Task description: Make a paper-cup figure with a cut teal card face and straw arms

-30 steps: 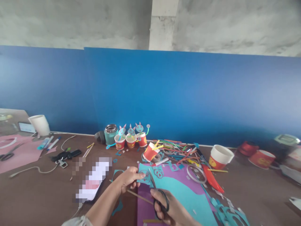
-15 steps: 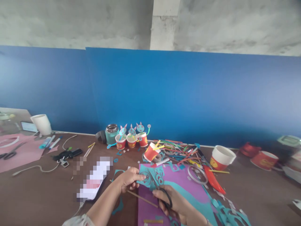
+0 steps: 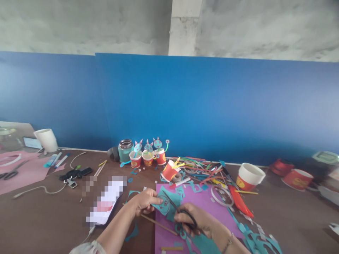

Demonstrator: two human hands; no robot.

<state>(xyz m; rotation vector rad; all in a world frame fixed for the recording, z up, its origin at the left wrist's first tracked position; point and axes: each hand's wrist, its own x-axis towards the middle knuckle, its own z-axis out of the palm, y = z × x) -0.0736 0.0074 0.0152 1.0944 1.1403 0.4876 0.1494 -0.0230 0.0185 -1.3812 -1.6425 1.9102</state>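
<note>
My left hand (image 3: 145, 203) pinches a piece of teal paper (image 3: 163, 208) with a round face drawn on it, thumb on top. My right hand (image 3: 194, 220) has its fingers in the handles of black scissors (image 3: 172, 201); their blades point up and left across the paper, beside the drawn face. Below the right hand lie teal paper loops (image 3: 182, 233) with red marks and a larger teal sheet (image 3: 208, 244). Under both hands is a purple sheet (image 3: 165, 236). A thin wooden stick (image 3: 159, 224) lies across its left edge, just below my left hand.
Red paper cups (image 3: 136, 162) with teal cat-faced figures stand by the blue partition (image 3: 169, 106), near a teal thermos (image 3: 125, 151). Several coloured sticks (image 3: 201, 169) are heaped behind the purple sheet. A phone (image 3: 107, 201) lies left; teal scraps (image 3: 261, 241) and a white-red cup (image 3: 250, 176) sit right.
The teal paper has turned in my left hand, and the scissors' blades now show across it. The larger teal sheet has shifted toward me, uncovering more purple. My right hand moved slightly right.
</note>
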